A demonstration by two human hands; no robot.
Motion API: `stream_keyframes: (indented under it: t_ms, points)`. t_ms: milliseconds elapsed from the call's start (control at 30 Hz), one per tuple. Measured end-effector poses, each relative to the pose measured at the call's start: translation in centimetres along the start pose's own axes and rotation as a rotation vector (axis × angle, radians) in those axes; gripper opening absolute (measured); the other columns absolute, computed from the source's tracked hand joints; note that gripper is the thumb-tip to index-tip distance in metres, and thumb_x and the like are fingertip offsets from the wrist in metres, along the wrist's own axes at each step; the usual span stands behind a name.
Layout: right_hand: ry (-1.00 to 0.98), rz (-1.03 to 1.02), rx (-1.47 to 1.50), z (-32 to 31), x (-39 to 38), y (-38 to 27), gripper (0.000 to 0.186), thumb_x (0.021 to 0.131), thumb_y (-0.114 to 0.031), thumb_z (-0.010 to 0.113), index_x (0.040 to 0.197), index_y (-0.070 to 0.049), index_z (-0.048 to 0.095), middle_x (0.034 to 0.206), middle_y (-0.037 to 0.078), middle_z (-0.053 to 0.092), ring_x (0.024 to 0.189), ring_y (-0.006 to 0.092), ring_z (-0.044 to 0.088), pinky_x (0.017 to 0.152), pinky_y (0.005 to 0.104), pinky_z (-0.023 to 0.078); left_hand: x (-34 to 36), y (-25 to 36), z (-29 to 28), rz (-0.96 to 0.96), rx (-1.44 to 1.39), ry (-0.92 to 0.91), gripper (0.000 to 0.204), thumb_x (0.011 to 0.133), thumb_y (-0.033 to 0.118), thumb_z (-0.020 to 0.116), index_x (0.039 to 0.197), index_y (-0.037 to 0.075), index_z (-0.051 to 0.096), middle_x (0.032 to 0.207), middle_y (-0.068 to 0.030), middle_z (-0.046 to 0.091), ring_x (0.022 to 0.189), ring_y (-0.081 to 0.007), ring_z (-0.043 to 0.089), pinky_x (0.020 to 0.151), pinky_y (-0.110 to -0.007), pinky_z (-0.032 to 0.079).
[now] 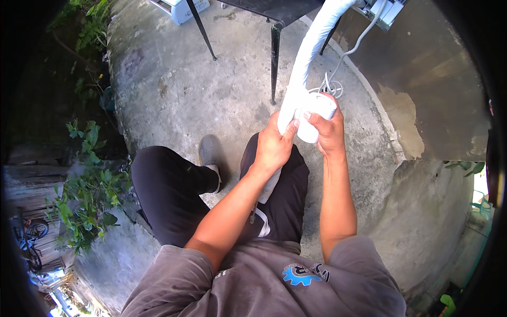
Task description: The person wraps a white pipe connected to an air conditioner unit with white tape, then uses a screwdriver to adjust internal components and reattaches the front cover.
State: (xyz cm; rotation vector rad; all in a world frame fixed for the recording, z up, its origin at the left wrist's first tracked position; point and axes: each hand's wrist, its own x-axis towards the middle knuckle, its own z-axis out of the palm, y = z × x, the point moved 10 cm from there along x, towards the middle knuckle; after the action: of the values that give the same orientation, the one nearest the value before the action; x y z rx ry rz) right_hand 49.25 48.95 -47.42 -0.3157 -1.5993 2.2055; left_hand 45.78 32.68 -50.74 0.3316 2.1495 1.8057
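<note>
Far to the left of the hands, leafy plants (92, 195) line the edge of the concrete floor (158, 105), and a grey shoe (210, 150) rests nearer in, left of the left hand. Below that hand, between the forearm and the right leg, a pale grey piece (270, 187) shows in part; whether it belongs to the tube or is something else, I cannot tell.

The left hand (274, 145) is clamped around the lower part of a white-covered tube (306, 63), its thumb lying toward the roll. The tube runs up and away from the hands, leaning rightward. Immediately right of the left hand, the right hand (331, 132) grips a white roll (307, 132), thumb across the front. The hands are close together, each on its own thing, with roll and tube side by side between them.

As for progress, the visible tube above the left hand looks fully covered in white, so that stretch seems done. The roll looks thick and remains in hand, so I judge the winding unfinished; what is left would be at or below the left hand, where the view is blocked.

Just beyond the right hand lies a coiled cable (332, 87), and farther right the brown wall (443, 68).
</note>
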Motion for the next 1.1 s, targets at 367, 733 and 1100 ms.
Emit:
stream_keyframes:
  t_ms: [367,733,1100]
  points:
    - [-0.061,0.01,-0.747,5.1,-2.6,-4.7,0.071,0.084,-0.014,0.085,0.143,-0.008,0.046,0.119,0.014,0.07,0.107,0.0259,0.072,0.091,0.0396,0.058,-2.5,2.8,-2.6,0.368,0.044,0.159,0.084,0.09,0.026,0.08,0.157,0.003,0.036,0.143,-0.0262,0.056,0.121,-0.0413,0.066,0.101,-0.046,0.054]
    - [-0.135,0.262,0.022,2.3,-0.5,0.0,0.049,0.105,-0.031,0.069,0.144,-0.003,0.061,0.1,0.003,0.067,0.082,0.0096,0.067,0.072,0.0281,0.058,-2.6,-0.2,-4.3,0.144,-0.571,0.198,0.082,0.091,0.031,0.072,0.157,0.005,0.03,0.148,-0.0218,0.047,0.135,-0.0353,0.056,0.109,-0.05,0.051]
    - [-0.236,0.346,0.672,3.7,-0.7,15.3,0.089,0.084,-0.068,0.079,0.138,0.002,0.061,0.139,0.028,0.065,0.122,0.036,0.068,0.102,0.0473,0.059,-0.4,-2.4,-6.6,0.033,0.087,0.36,0.017,0.098,0.018,0.076,0.109,0.005,0.076,0.104,-0.0109,0.065,0.09,-0.0188,0.065,0.08,-0.031,0.054]
